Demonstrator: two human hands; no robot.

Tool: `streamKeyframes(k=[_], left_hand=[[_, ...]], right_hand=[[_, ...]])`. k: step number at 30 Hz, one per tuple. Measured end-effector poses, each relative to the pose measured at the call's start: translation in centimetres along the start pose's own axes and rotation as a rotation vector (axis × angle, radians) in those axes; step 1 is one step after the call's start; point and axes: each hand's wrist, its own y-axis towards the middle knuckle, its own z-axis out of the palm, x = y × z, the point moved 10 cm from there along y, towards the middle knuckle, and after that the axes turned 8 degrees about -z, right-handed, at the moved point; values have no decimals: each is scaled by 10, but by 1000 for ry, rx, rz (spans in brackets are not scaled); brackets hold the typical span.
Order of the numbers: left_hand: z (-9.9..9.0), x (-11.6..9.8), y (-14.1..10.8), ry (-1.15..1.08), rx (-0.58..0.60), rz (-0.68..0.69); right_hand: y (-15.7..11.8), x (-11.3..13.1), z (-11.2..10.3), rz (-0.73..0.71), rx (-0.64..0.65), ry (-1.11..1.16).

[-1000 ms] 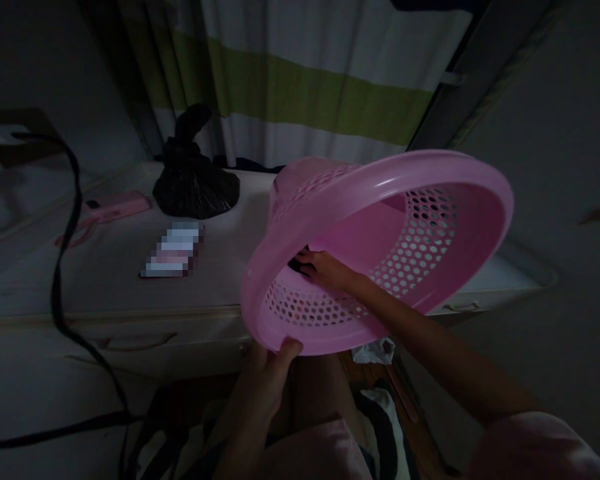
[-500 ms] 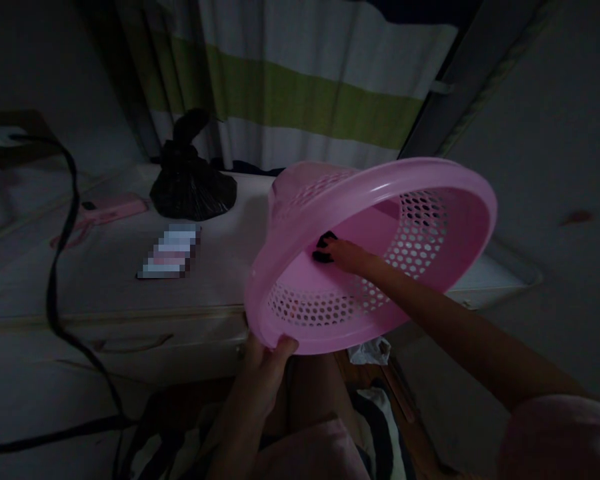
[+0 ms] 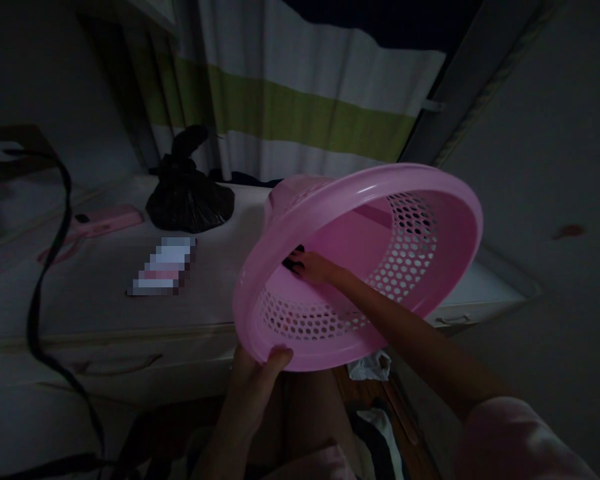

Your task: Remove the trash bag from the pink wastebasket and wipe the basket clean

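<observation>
A pink plastic basket (image 3: 360,183) with perforated sides is tilted, its wide mouth facing me, partly over the white counter. My left hand (image 3: 265,377) grips the near left part of its rim, thumb on top and the fingers hidden underneath. Deep inside the basket, my right hand (image 3: 313,267) is closed on a small black cloth (image 3: 294,259), pressed to the inner bottom near the left side. Part of the cloth is hidden by the fingers and the basket's rim.
On the counter (image 3: 210,293) are a tied black plastic bag (image 3: 190,200), a phone (image 3: 163,267) with a blurred screen and a pink case-like object (image 3: 105,220) with a strap. A black cable (image 3: 37,300) hangs at left. A striped curtain (image 3: 300,107) hangs behind.
My right hand has slid the black cloth leftward across the inside of the basket. The left hand keeps its hold on the rim. The whole view has shifted slightly.
</observation>
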Motion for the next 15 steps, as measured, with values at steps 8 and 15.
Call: streamKeyframes(k=[8,15], left_hand=[[-12,11,7,-52,-75,-90],[-8,6,-1,-67,-10,-77]], right_hand=[[-39,41,-2,-207,146,149],[-56,22,0,-152,234,-40]])
